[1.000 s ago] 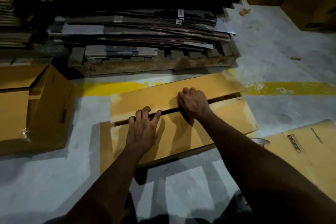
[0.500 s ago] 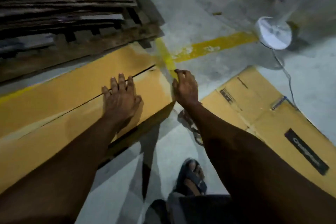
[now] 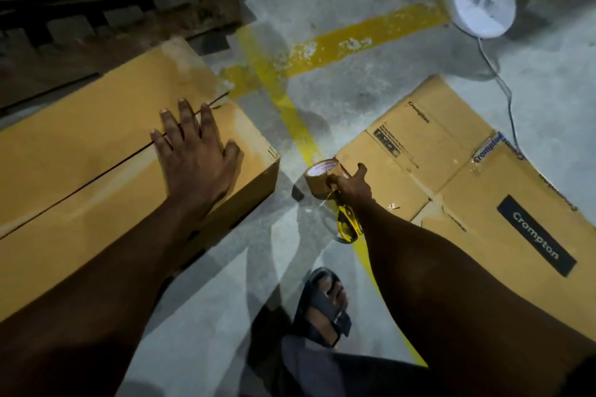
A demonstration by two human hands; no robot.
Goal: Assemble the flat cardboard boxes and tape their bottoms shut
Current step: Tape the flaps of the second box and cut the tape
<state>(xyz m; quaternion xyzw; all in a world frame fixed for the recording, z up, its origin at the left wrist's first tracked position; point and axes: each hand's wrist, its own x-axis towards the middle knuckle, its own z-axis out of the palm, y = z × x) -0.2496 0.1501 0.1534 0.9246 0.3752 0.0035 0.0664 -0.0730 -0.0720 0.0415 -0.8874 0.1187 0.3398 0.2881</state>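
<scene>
A long brown cardboard box (image 3: 96,138) stands on the floor at the left, its two flaps folded down with a dark seam between them. My left hand (image 3: 193,155) presses flat on the flaps near the box's right end, fingers spread across the seam. To the right of the box, my right hand (image 3: 350,185) grips a roll of brown packing tape (image 3: 319,177) low over the floor. Yellow-handled scissors (image 3: 347,222) lie just beneath that wrist.
A flattened Crompton carton (image 3: 467,177) lies on the floor at the right. A white fan base (image 3: 480,3) with a cable stands at the back right. A wooden pallet (image 3: 113,10) stacked with cardboard is behind the box. My sandalled foot (image 3: 325,303) is below. Yellow lines mark the concrete.
My right hand left the box's end, dropped to the floor at the right and took hold of the tape roll. My left hand stayed pressed on the flaps. The view swung right.
</scene>
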